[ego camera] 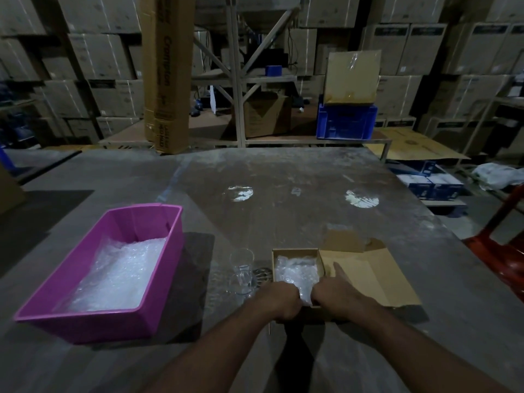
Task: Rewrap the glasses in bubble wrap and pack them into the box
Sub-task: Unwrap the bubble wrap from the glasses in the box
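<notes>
A small brown cardboard box (295,252) lies open near the table's front edge, its lid (365,276) folded out to the right. Bubble-wrapped bundles (296,272) fill the box. My left hand (280,300) and my right hand (334,296) both sit at the near end of the box, fingers curled down into the bubble wrap. The right thumb sticks up along the box's right wall. A bare clear glass (242,272) stands on the table just left of the box, beside my left hand.
A pink plastic bin (93,321) holding loose bubble wrap (119,276) stands at the left. A red stool (502,245) is off the table's right edge. Stacked cartons, a tall cardboard tube box (167,72) and a blue crate (346,121) stand beyond the grey table (283,171).
</notes>
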Demonstrator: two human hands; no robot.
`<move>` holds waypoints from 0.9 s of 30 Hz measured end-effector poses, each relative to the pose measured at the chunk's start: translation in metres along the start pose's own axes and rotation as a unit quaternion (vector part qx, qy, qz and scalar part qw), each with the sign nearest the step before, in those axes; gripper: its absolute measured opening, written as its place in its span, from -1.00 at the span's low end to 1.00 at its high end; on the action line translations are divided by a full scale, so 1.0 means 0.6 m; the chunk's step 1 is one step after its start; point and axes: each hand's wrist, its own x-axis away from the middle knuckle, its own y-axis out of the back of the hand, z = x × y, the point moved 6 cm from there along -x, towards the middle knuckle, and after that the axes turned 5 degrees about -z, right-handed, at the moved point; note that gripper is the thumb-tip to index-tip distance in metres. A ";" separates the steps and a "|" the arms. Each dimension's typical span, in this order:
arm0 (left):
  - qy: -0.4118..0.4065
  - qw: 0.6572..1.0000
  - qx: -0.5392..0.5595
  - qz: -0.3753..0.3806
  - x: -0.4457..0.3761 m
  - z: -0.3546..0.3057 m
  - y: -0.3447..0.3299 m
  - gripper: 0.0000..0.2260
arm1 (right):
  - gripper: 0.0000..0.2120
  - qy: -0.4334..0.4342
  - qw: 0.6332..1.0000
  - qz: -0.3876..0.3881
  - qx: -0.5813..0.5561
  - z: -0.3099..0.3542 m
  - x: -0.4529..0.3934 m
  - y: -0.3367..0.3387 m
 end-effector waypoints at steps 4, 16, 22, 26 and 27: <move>-0.004 1.000 0.018 0.008 0.003 -0.002 -0.004 -0.65 | -0.69 -0.014 0.999 0.015 -0.031 -0.001 0.002 -0.001; -0.025 0.999 0.030 -0.030 0.009 -0.008 0.023 -0.65 | -0.79 -0.043 0.997 -0.017 -0.056 0.001 0.023 0.056; -0.050 0.988 0.121 -0.084 0.054 -0.016 0.095 -0.72 | -0.69 -0.090 0.981 -0.100 -0.142 -0.007 0.040 0.124; -0.029 0.970 0.168 -0.175 0.082 0.000 0.133 -0.77 | -0.63 -0.092 0.915 -0.275 -0.282 -0.011 0.039 0.135; -0.019 0.964 0.177 -0.199 0.088 0.008 0.141 -0.76 | -0.61 -0.085 0.895 -0.295 -0.324 -0.006 0.035 0.138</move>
